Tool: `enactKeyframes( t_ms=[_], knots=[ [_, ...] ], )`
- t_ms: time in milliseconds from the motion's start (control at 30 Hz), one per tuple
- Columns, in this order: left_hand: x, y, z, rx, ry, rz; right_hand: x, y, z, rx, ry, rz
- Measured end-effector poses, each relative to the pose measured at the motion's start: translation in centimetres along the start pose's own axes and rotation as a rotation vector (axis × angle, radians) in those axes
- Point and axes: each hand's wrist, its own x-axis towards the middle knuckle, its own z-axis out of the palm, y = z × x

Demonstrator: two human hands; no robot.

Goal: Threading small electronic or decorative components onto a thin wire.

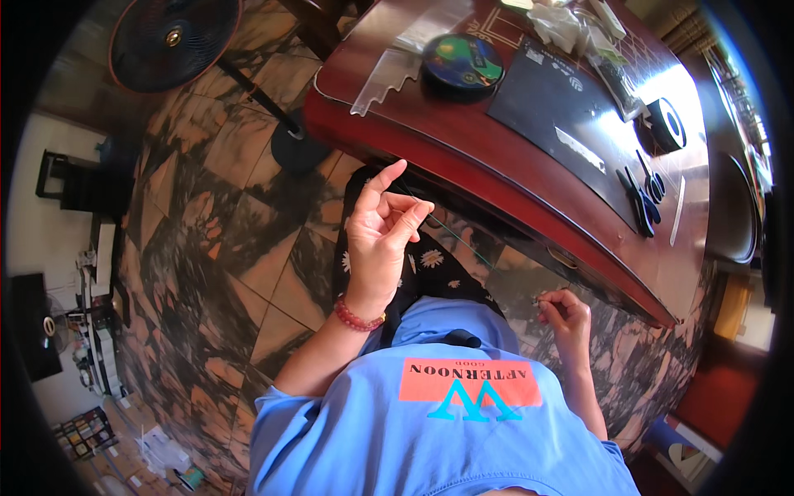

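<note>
Two hands (382,236) (566,312) – one thread (463,240), one scissors (641,194), two fans (174,37) (50,322)

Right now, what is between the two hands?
In the head view, a thin thread stretches from the left hand to the right hand, above the flowered dark cloth.

I take the tabletop (529,178) as landmark. On it lie a mat (571,124), a round tin (461,64) left of the mat, scissors (643,194) at the mat's right end, and a tape roll (666,126) behind them. My left hand (380,236) and right hand (566,314) sit before its near edge, a thread (471,244) between them. A fan (174,41) stands left on the floor (215,248).
</note>
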Motion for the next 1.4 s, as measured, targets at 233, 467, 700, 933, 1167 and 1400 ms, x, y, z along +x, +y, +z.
enactKeyframes(
  t_ms=[233,467,700,933,1167,1400],
  knots=[
    [0.4,-0.5,0.6,0.012,0.031,0.050,-0.1,0.4,-0.1,0.015,-0.008,0.030],
    [0.7,-0.6,0.2,0.014,0.025,0.064,0.0,0.8,-0.4,-0.020,-0.030,0.023],
    [0.9,-0.8,0.2,-0.025,0.038,0.030,-0.1,0.9,-0.3,-0.027,-0.032,0.060],
    [0.8,-0.9,-0.2,0.001,0.072,0.016,-0.2,1.5,-0.1,-0.009,-0.036,0.057],
    [0.8,-0.8,-0.2,-0.006,0.077,0.013,-0.3,1.6,0.1,0.012,-0.047,0.100],
    [0.8,-0.9,-0.5,-0.066,0.060,-0.044,-0.2,1.9,0.0,-0.005,-0.048,0.085]
  ],
)
